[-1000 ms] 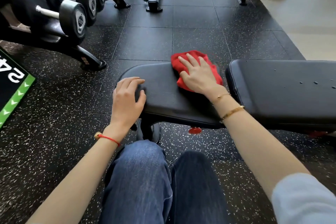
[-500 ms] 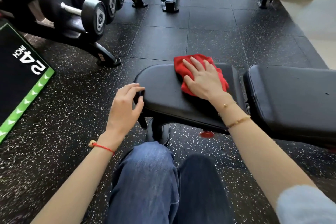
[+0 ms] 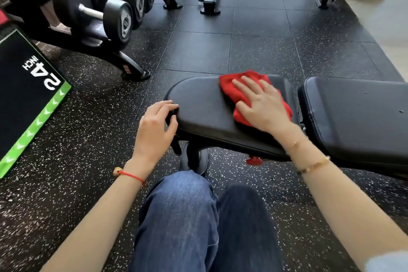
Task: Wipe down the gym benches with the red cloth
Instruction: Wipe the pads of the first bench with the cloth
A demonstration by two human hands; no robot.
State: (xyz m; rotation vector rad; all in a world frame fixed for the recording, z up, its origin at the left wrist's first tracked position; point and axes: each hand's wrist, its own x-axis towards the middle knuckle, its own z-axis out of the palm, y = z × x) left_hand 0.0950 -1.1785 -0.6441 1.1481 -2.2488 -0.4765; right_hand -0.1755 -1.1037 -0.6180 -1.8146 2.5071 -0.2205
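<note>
White lettering reading "24 INCH" is seen on the black top face of a box (image 3: 26,95) at about nine o'clock in the head view; the characters are turned upside down relative to the camera. A row of pale chevron marks is printed along the box's green edge strip. Round emblems are seen on the end faces of the dumbbells (image 3: 119,21) at about eleven o'clock, but their markings are too small and blurred to be read.
</note>
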